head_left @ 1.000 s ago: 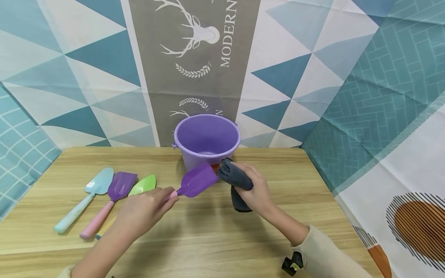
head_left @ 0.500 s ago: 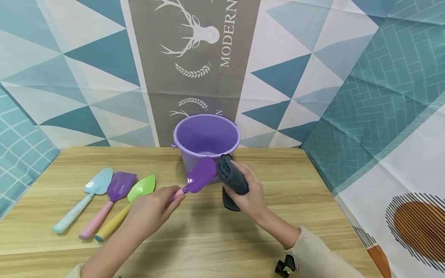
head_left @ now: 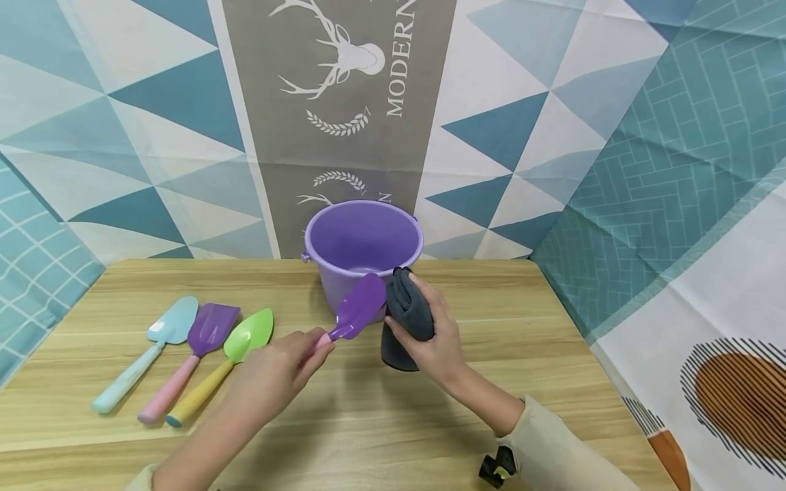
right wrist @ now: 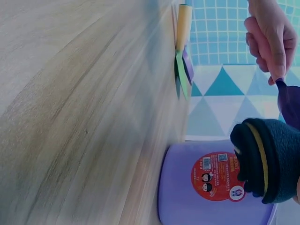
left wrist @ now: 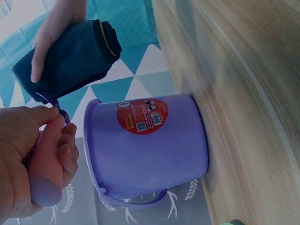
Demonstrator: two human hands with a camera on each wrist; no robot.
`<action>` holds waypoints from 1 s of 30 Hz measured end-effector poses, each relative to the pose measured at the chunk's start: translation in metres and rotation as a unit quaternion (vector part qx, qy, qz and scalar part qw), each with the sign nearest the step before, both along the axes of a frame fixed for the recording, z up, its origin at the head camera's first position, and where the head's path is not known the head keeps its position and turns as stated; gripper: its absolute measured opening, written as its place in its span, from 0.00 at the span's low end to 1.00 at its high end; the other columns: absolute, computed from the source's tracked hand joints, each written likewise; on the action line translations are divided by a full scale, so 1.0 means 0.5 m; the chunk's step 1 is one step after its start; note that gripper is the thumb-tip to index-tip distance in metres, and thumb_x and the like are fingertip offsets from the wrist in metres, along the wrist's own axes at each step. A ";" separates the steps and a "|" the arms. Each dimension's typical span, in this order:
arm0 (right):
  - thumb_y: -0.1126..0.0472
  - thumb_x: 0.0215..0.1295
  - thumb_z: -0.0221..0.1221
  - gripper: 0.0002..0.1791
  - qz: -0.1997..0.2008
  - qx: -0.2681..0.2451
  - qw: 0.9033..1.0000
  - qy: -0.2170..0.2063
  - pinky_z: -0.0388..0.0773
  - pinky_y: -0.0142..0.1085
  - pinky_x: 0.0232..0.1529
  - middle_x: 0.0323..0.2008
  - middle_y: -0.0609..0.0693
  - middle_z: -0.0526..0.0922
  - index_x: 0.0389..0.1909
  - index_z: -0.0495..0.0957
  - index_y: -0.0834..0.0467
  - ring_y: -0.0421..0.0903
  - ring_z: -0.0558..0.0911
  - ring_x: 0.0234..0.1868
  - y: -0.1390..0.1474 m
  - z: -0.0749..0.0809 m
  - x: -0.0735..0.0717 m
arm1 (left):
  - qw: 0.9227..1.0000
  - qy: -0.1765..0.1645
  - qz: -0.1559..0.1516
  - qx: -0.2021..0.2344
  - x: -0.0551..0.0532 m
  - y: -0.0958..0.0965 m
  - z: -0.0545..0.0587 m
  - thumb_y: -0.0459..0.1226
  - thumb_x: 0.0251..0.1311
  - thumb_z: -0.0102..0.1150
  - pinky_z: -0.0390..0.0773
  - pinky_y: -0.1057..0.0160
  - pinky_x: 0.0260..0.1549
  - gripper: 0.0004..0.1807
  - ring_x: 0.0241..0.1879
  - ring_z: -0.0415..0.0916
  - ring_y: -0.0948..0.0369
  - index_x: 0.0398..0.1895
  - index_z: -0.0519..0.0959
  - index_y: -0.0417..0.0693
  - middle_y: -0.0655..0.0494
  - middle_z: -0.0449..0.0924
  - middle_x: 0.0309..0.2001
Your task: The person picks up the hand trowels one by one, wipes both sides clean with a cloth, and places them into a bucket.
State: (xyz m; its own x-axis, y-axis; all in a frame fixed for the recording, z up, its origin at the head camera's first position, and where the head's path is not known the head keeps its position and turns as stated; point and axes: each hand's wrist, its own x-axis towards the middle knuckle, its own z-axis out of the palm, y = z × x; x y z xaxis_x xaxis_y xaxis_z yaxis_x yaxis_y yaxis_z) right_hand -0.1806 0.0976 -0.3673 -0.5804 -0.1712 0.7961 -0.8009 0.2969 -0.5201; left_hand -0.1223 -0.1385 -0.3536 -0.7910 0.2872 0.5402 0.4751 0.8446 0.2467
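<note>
I grip the purple trowel [head_left: 352, 316] by its pink handle [left wrist: 47, 157] in my left hand [head_left: 276, 368], its blade [head_left: 366, 297] right by the dark cloth [head_left: 408, 311] my right hand [head_left: 439, 337] grasps, in front of the lilac bucket [head_left: 336, 281]. Three other trowels [head_left: 211, 329] lie on the table [head_left: 510, 327].

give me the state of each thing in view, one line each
Held trowel: off table, in left grip
Cloth: folded, in right grip
Bucket: upright, open, nothing seen inside
Bucket handle: hanging down
Blue trowel: lying on table, unheld
Middle trowel: lying, unheld
Green trowel: lying, unheld
</note>
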 end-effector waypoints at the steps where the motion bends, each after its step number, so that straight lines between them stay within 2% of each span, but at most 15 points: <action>1: 0.68 0.52 0.66 0.35 -0.008 0.001 1.000 0.010 0.73 0.38 0.57 0.57 0.58 0.73 0.62 0.66 0.58 0.48 0.74 0.57 -0.001 0.000 -0.001 | 1.000 0.001 -0.001 0.004 0.000 0.002 0.001 0.43 0.61 0.57 0.61 0.72 0.16 0.04 0.17 0.59 0.71 0.29 0.75 0.60 0.69 0.65 0.18; 4: 0.68 0.54 0.65 0.32 -0.028 -0.004 0.999 0.037 0.72 0.37 0.58 0.57 0.59 0.73 0.62 0.68 0.56 0.50 0.74 0.58 -0.001 -0.003 -0.002 | 1.000 0.011 -0.011 0.021 0.001 0.008 -0.001 0.41 0.60 0.59 0.68 0.70 0.17 0.02 0.19 0.65 0.71 0.30 0.77 0.57 0.68 0.71 0.19; 7: 0.62 0.59 0.62 0.26 -0.044 -0.021 0.996 0.072 0.73 0.35 0.58 0.55 0.62 0.73 0.59 0.71 0.57 0.53 0.75 0.56 -0.003 -0.006 -0.003 | 0.999 0.013 -0.024 0.038 0.001 0.013 -0.006 0.40 0.59 0.60 0.75 0.68 0.22 0.03 0.23 0.74 0.69 0.34 0.81 0.54 0.66 0.78 0.23; 10: 0.58 0.62 0.60 0.21 -0.058 -0.041 0.991 0.113 0.73 0.33 0.57 0.52 0.65 0.74 0.55 0.73 0.61 0.56 0.76 0.53 -0.005 -0.007 -0.006 | 0.998 0.008 -0.038 0.055 0.002 0.019 -0.009 0.39 0.59 0.60 0.76 0.68 0.24 0.05 0.25 0.76 0.69 0.37 0.82 0.51 0.65 0.80 0.25; 15: 0.63 0.62 0.59 0.17 -0.066 -0.081 0.978 0.179 0.74 0.34 0.57 0.48 0.70 0.75 0.47 0.74 0.69 0.55 0.77 0.52 -0.004 0.005 -0.009 | 0.997 0.011 -0.042 0.066 0.004 0.029 -0.010 0.38 0.58 0.61 0.79 0.67 0.26 0.07 0.27 0.79 0.69 0.38 0.83 0.48 0.63 0.82 0.26; 18: 0.65 0.61 0.59 0.15 -0.051 -0.085 0.973 0.209 0.74 0.36 0.56 0.48 0.69 0.76 0.48 0.75 0.67 0.53 0.77 0.53 -0.001 0.014 -0.010 | 0.997 -0.001 -0.042 0.072 0.005 0.034 -0.008 0.39 0.59 0.61 0.78 0.67 0.26 0.07 0.27 0.77 0.70 0.39 0.83 0.49 0.64 0.81 0.26; 22: 0.67 0.60 0.59 0.17 -0.023 -0.058 0.966 0.250 0.76 0.38 0.55 0.50 0.65 0.76 0.51 0.76 0.63 0.55 0.78 0.52 -0.003 0.010 -0.015 | 0.995 -0.013 -0.051 0.084 0.006 0.038 -0.005 0.38 0.59 0.60 0.74 0.71 0.22 0.06 0.23 0.69 0.73 0.37 0.82 0.49 0.68 0.74 0.21; 25: 0.67 0.59 0.59 0.16 -0.018 -0.039 0.957 0.288 0.77 0.38 0.52 0.49 0.65 0.77 0.49 0.77 0.64 0.55 0.79 0.49 -0.011 0.003 -0.016 | 0.993 -0.012 -0.061 0.098 0.007 0.040 -0.005 0.37 0.59 0.60 0.69 0.74 0.20 0.04 0.21 0.65 0.74 0.36 0.82 0.49 0.69 0.68 0.19; 30: 0.65 0.59 0.61 0.12 -0.006 -0.012 0.942 0.336 0.79 0.40 0.45 0.45 0.64 0.79 0.42 0.77 0.65 0.57 0.80 0.42 -0.021 0.000 -0.014 | 0.990 0.001 -0.080 0.117 0.007 0.042 -0.005 0.35 0.59 0.60 0.65 0.78 0.19 0.04 0.20 0.62 0.75 0.36 0.82 0.49 0.70 0.66 0.18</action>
